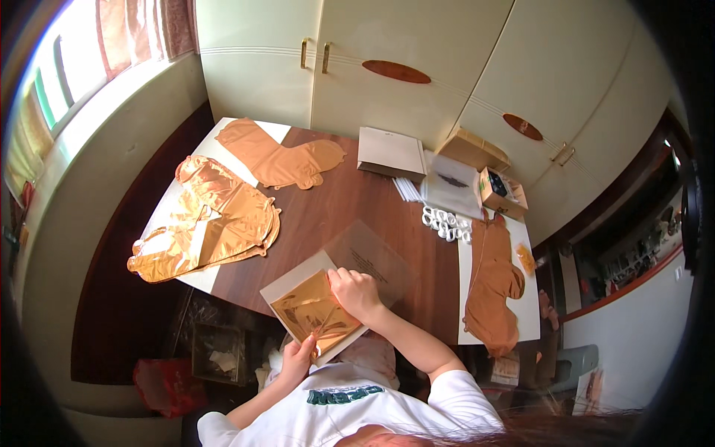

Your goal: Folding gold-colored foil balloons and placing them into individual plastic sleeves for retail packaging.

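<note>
A folded gold foil balloon (309, 304) lies on a white card (273, 287) at the near edge of the table, tilted toward me. My left hand (296, 360) pinches the near corner of the foil, thumb on top. Curled over the foil's far right side is my right hand (356, 294), its fingers closed on the edge and partly hidden. A clear plastic bag (376, 257) with dark print spreads on the table just beyond the card. Whether the card is inside the bag, I cannot tell.
Shiny gold balloons (208, 223) lie flat at the left, a matte one (283, 156) behind them. At right are another flat balloon (493, 279), white rings (445, 223), white sticks (407, 189), a grey-white box (391, 151), clear bags (450, 186) and a small open box (504, 195).
</note>
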